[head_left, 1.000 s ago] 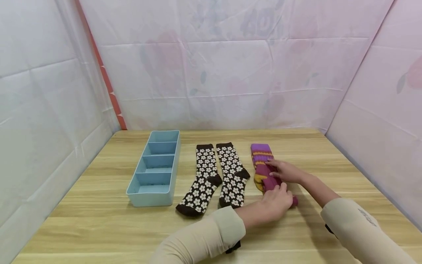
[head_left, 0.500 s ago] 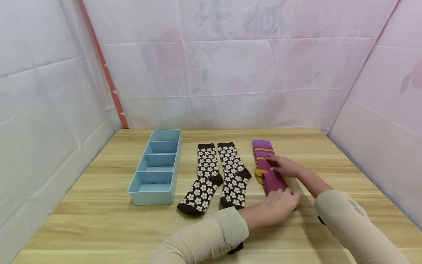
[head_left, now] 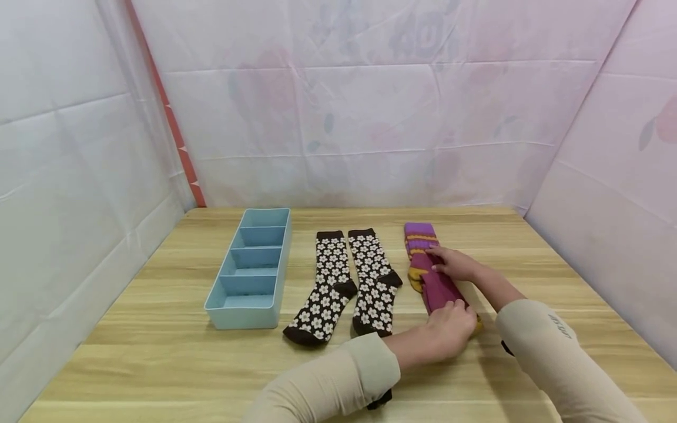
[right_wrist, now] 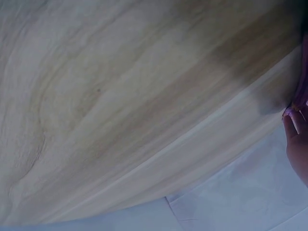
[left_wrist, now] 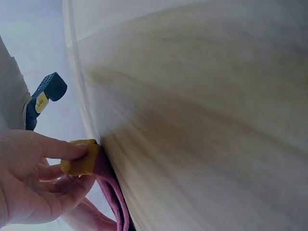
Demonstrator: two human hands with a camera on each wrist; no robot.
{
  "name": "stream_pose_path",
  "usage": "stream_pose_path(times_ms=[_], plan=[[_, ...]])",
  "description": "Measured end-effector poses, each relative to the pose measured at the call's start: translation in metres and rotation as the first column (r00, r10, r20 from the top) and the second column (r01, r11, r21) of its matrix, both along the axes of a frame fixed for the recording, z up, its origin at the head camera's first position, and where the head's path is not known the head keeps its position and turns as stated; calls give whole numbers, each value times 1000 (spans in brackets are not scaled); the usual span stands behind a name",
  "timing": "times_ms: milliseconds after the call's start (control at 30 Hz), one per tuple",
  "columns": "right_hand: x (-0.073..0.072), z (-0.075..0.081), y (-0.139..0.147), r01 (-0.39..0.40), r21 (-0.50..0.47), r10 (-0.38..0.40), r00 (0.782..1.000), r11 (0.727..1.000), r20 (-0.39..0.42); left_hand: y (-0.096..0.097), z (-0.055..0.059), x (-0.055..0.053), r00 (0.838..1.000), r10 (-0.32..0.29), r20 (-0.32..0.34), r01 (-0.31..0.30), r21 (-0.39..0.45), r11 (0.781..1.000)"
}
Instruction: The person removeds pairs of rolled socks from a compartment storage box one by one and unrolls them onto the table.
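Maroon and purple socks (head_left: 441,291) with mustard stripes, heel and toe lie stacked lengthwise on the right part of the table. In the left wrist view, my left hand (left_wrist: 33,178) pinches their mustard toe (left_wrist: 79,161) between thumb and fingers. The head view has the left hand (head_left: 446,332) at the near end of the socks, covering part of the foot. My right hand (head_left: 457,264) rests its fingertips on the leg part, below the stripes. Only its fingers and some purple fabric (right_wrist: 301,94) show at the right wrist view's edge.
Two black socks with white flowers (head_left: 330,294) lie side by side left of the hands, partly behind the left forearm. Farther left stands a light blue divided box (head_left: 243,320) with several compartments. White printed cloth (head_left: 370,117) walls in the wooden table (head_left: 158,352).
The bunched foot of the maroon socks has been drawn out flat. My left hand shifted slightly toward the near right, and my right hand slid a little away along the leg.
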State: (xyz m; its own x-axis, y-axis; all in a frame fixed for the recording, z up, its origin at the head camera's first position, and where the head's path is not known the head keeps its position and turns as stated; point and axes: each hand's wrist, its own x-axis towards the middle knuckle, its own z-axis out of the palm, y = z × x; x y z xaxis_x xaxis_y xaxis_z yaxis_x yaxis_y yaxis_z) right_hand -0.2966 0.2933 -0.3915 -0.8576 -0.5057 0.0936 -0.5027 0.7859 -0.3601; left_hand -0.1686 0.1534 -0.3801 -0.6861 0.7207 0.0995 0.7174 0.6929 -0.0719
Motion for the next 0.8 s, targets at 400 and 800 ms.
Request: stream_pose_path(times_ms=[400,800], plan=[[0,-3,-9,2,-15,-1,998,1000,62,-14,3,0,998,-60,35,61,-21,998],[1,-3,-15,-7,-5,7,997,1000,78,-16,-1,2,995,-68,73,68,7,998]])
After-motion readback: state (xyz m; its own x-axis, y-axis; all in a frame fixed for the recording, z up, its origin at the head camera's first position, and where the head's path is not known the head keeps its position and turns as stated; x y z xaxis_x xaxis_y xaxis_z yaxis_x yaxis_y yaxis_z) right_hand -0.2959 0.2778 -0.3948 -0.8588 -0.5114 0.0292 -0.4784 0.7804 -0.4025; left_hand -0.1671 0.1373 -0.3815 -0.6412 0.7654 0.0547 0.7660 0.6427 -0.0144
